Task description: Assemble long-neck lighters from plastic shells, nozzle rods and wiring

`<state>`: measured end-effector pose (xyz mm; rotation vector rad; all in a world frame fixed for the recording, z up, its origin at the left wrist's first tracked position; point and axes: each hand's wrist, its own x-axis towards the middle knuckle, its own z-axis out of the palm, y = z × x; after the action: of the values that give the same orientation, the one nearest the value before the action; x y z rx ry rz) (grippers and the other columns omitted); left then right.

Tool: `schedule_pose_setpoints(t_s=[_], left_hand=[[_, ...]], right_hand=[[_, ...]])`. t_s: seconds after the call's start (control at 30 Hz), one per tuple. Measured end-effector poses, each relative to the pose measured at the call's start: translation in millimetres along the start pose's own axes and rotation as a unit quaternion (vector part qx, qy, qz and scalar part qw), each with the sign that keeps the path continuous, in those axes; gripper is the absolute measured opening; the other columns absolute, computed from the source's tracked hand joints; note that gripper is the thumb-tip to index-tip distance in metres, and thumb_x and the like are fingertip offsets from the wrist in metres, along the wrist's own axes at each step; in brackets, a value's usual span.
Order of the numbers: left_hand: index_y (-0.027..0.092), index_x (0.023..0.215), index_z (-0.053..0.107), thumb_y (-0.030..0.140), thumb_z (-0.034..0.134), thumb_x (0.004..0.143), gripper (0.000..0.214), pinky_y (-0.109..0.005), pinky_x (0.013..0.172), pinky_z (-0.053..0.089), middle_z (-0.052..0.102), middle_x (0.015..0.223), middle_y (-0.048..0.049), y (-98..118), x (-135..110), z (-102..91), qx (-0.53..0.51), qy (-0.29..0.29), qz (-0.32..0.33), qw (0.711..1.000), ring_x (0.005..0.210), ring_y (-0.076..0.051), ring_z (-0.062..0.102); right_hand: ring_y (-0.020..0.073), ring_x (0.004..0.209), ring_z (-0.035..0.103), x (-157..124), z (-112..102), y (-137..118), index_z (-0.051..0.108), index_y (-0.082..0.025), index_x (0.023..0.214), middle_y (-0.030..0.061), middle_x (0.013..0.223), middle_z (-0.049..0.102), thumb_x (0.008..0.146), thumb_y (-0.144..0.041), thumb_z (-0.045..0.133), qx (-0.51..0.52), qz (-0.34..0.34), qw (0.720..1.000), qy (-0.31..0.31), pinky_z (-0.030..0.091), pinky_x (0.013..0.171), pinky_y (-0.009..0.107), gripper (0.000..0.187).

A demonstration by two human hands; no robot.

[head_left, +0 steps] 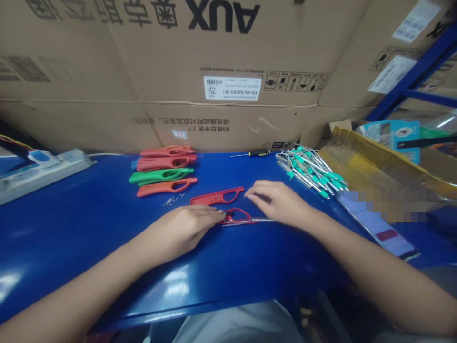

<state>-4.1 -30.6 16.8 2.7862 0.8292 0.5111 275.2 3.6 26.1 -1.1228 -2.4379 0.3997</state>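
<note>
My left hand (189,224) is closed over the handle end of a red lighter half-shell (233,212) on the table. A metal lighter tube (264,220) runs out of this half-shell to the right, with thin wire near the loop. Most of the part under my left fingers is hidden. Just behind lies a second red half-shell (214,196), inner side up. My right hand (276,200) is raised beside the loop ends of both halves, thumb and fingers pinched together. Whatever may be between those fingertips is too small or hidden to make out.
Red, orange and green lighter bodies (166,172) lie stacked at the back left, near small screws (173,199). A screwdriver (252,153) lies at the back. Several metal tubes with green parts (312,171), a phone (382,228) and a power strip (46,171) flank the blue table (107,224); cardboard stands behind.
</note>
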Motion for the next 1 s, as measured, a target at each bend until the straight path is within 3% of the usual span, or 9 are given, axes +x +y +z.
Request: schedule_pose_setpoints(t_s=[0.07,0.17,0.27,0.37,0.57,0.73,0.87,0.93,1.0], left_hand=[[0.022,0.126,0.067,0.016,0.050,0.099,0.032,-0.033,0.095,0.059,0.073,0.121,-0.0064,-1,0,-1.6,-0.003,0.003,-0.011,1.000,0.107,-0.019,0.072],[0.022,0.122,0.066,0.017,0.051,0.098,0.029,-0.031,0.091,0.059,0.074,0.115,-0.0068,2,1,-3.4,0.003,0.001,-0.025,1.000,0.102,-0.019,0.072],[0.022,0.119,0.066,0.017,0.052,0.096,0.027,-0.031,0.088,0.058,0.074,0.109,-0.0065,3,2,-4.8,0.019,-0.009,-0.038,0.999,0.098,-0.019,0.071],[0.022,0.116,0.066,0.019,0.054,0.096,0.024,-0.030,0.085,0.057,0.073,0.105,-0.0061,3,2,-5.5,0.031,-0.013,-0.042,0.999,0.096,-0.019,0.070],[0.021,0.116,0.064,0.021,0.054,0.097,0.022,-0.031,0.084,0.056,0.072,0.103,-0.0063,2,2,-5.3,0.028,-0.018,-0.051,0.998,0.095,-0.020,0.069],[0.020,0.117,0.063,0.021,0.054,0.097,0.022,-0.032,0.083,0.057,0.071,0.102,-0.0068,2,3,-5.9,0.023,-0.016,-0.048,0.998,0.095,-0.020,0.069],[0.020,0.119,0.062,0.022,0.054,0.097,0.024,-0.033,0.083,0.057,0.071,0.104,-0.0070,1,3,-4.4,0.019,-0.018,-0.051,0.998,0.096,-0.021,0.068],[0.020,0.121,0.061,0.022,0.053,0.098,0.025,-0.035,0.084,0.057,0.071,0.106,-0.0071,1,2,-3.7,0.017,-0.018,-0.054,0.998,0.097,-0.022,0.068],[0.020,0.123,0.061,0.023,0.053,0.098,0.026,-0.035,0.085,0.056,0.071,0.108,-0.0073,1,2,-3.5,0.015,-0.017,-0.057,0.998,0.099,-0.022,0.068]], right_hand=[[0.0220,0.097,0.068,1,-16,13,0.072,-0.020,0.108,0.0070,0.106,0.075,0.097,-0.024,0.050,-0.083,0.095,0.991,0.034,0.051,0.083,0.034,0.025],[0.0293,0.098,0.068,-1,-40,39,0.068,-0.021,0.117,0.0104,0.110,0.073,0.090,-0.020,0.050,-0.227,0.271,0.935,0.014,0.051,0.074,0.037,0.032],[0.0352,0.111,0.064,-4,-55,63,0.067,-0.018,0.116,0.0165,0.126,0.065,0.087,-0.023,0.053,-0.315,0.365,0.874,-0.068,0.050,0.071,0.038,0.033],[0.0352,0.116,0.061,-7,-58,76,0.065,-0.020,0.118,0.0157,0.128,0.064,0.087,-0.026,0.053,-0.320,0.398,0.855,-0.094,0.049,0.071,0.038,0.034],[0.0311,0.111,0.061,-5,-54,80,0.064,-0.024,0.122,0.0122,0.128,0.061,0.087,-0.025,0.056,-0.307,0.342,0.886,-0.060,0.047,0.071,0.035,0.036],[0.0259,0.096,0.063,-6,-53,80,0.070,-0.023,0.106,0.0096,0.115,0.063,0.087,-0.023,0.057,-0.287,0.270,0.916,-0.072,0.044,0.065,0.032,0.022],[0.0245,0.092,0.063,-4,-50,78,0.070,-0.019,0.093,0.0097,0.106,0.065,0.088,-0.021,0.059,-0.257,0.213,0.940,-0.068,0.047,0.070,0.033,0.013],[0.0237,0.089,0.065,-1,-46,73,0.067,-0.018,0.086,0.0094,0.097,0.066,0.087,-0.020,0.060,-0.190,0.184,0.964,-0.039,0.050,0.076,0.035,0.008],[0.0210,0.082,0.066,2,-40,65,0.062,-0.018,0.082,0.0068,0.085,0.067,0.087,-0.022,0.060,-0.044,0.194,0.980,-0.002,0.054,0.076,0.036,0.007]])
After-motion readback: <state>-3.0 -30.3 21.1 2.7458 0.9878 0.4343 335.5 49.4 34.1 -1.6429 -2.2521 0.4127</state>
